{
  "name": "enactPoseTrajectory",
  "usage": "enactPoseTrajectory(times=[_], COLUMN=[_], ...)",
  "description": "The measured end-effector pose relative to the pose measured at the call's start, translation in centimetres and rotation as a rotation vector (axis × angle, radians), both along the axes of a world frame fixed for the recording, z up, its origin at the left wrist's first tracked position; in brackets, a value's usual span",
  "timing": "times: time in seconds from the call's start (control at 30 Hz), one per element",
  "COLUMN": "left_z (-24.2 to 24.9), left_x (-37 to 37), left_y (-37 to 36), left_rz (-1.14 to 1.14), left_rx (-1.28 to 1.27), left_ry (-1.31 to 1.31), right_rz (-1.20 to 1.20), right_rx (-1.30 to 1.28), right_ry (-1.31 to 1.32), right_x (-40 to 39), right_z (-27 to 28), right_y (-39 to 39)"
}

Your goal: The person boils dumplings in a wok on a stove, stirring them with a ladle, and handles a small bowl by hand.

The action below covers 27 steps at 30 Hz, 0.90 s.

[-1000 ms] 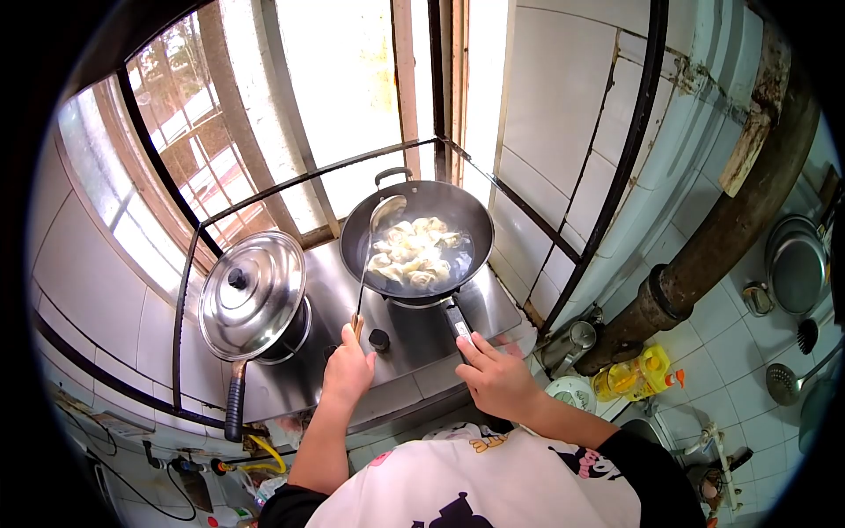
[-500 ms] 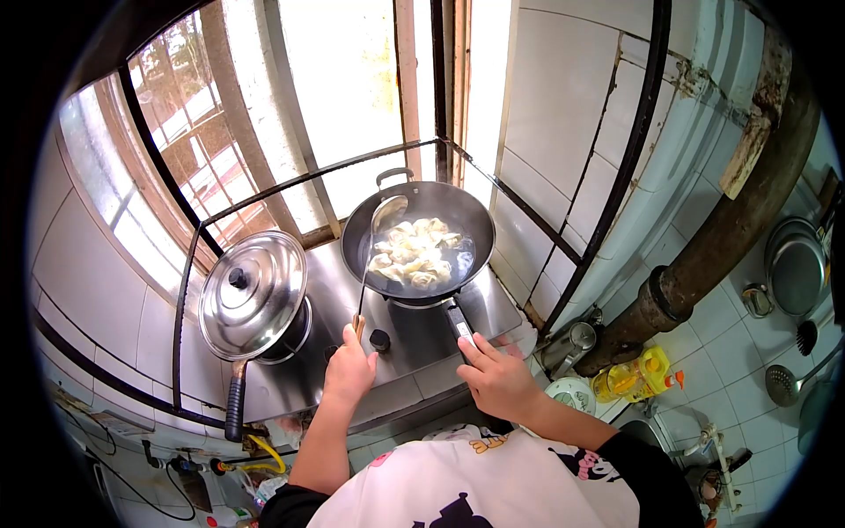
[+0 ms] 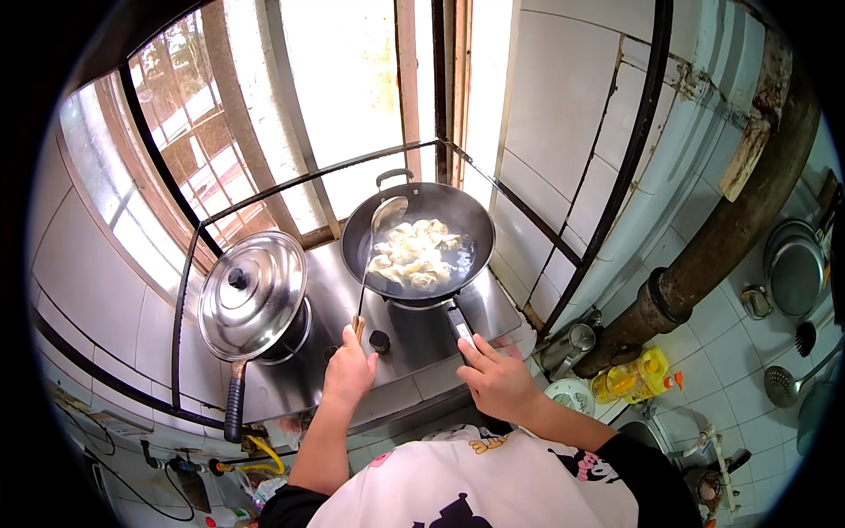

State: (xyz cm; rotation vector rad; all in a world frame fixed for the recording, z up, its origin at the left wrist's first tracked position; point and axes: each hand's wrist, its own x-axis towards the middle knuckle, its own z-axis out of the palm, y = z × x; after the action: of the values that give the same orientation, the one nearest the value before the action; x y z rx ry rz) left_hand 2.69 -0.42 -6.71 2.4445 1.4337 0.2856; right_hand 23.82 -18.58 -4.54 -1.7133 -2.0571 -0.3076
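Observation:
My left hand is closed around the wooden end of a long-handled ladle, whose bowl hangs over the left side of a dark wok. Pale dumplings lie bunched together in water inside the wok, and faint steam shows over them. On the wok's long handle is my right hand, its fingers wrapped about the near end. The wok sits on the right burner of a steel stove.
A lidded pan stands on the left burner, its black handle jutting past the stove's front. Black metal bars surround the stove by the window. To the right are a yellow oil bottle, a thick pipe and hanging utensils.

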Motion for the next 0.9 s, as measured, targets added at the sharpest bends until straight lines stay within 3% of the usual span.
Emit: enactPoseTrajectory(times=[0.9], left_z=[-0.28], left_x=[-0.12], left_y=[0.14], left_rz=[0.002], left_rx=[0.008], left_ry=[-0.002], right_rz=[0.030], right_rx=[0.009], right_ry=[-0.001], right_x=[0.06], right_z=[0.03], right_y=[0.01])
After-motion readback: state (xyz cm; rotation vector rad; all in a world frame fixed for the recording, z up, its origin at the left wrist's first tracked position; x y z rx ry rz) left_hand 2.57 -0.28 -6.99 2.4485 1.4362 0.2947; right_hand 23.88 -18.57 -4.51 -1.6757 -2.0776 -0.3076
